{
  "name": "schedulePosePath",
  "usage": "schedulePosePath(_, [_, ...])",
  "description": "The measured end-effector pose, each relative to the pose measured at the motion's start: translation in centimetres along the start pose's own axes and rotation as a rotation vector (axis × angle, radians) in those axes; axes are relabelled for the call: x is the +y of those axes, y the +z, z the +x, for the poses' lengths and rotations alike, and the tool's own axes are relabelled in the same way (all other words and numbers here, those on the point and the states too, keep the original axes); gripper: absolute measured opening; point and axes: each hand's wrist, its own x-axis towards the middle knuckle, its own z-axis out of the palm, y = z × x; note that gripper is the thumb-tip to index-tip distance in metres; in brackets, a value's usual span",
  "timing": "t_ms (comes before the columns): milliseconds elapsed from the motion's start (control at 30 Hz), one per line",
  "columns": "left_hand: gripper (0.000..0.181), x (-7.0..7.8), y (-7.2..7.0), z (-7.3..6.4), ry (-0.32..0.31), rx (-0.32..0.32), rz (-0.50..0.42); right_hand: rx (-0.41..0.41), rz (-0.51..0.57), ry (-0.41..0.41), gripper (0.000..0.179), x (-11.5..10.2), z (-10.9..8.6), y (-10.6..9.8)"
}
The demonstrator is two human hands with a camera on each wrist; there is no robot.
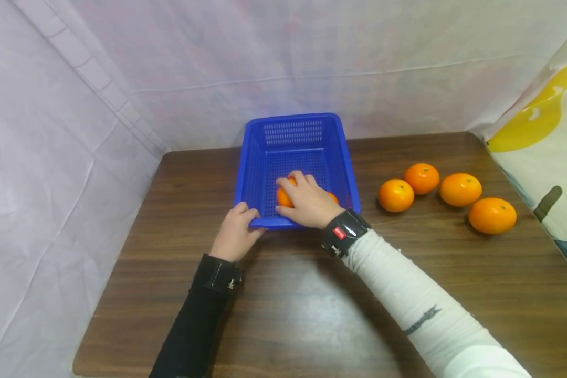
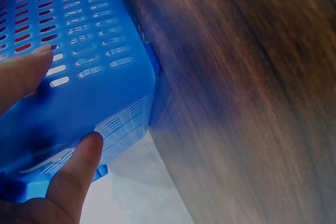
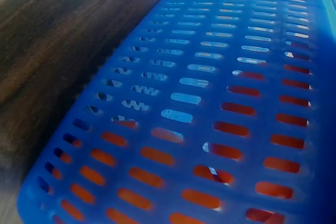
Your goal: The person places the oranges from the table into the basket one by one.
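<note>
In the head view, a blue slotted plastic basket (image 1: pixel 347 163) stands on the brown table. My left hand (image 1: pixel 236 233) grips its near left corner, thumb and fingers at the rim; the left wrist view shows two fingertips against the slotted wall. Inside the basket, my right hand (image 1: pixel 312 202) holds an orange (image 1: pixel 283 197) from above, fingers curled over it. A second orange (image 1: pixel 333 197) sits in the basket, mostly hidden behind this hand. Orange colour shows through the slots of the basket wall (image 3: pixel 205 135) in the right wrist view.
To the right of the basket, several oranges lie on the wooden table (image 1: pixel 283 294), the nearest to the basket being one orange (image 1: pixel 396 196). A white cloth (image 1: pixel 193 63) hangs behind and to the left; a patterned cloth (image 1: pixel 557 168) borders the right edge.
</note>
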Motion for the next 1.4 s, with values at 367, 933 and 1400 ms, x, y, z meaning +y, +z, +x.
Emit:
schedulePosePath(367, [0.017,0.0,0.1,0.1,-0.018,-0.019,-0.002,-0.086,-0.035,-0.003,0.062,-0.1,1.2,0.3])
schedulePosePath(933, [0.018,0.0,0.1,0.3,0.022,0.004,-0.010,-0.183,-0.002,-0.024,0.054,0.4,2.5,0.8])
schedulePosePath(1400, [0.016,0.1,0.0,0.2,0.007,-0.001,-0.019,-0.287,0.078,0.016,0.057,0.6,3.1,0.8])
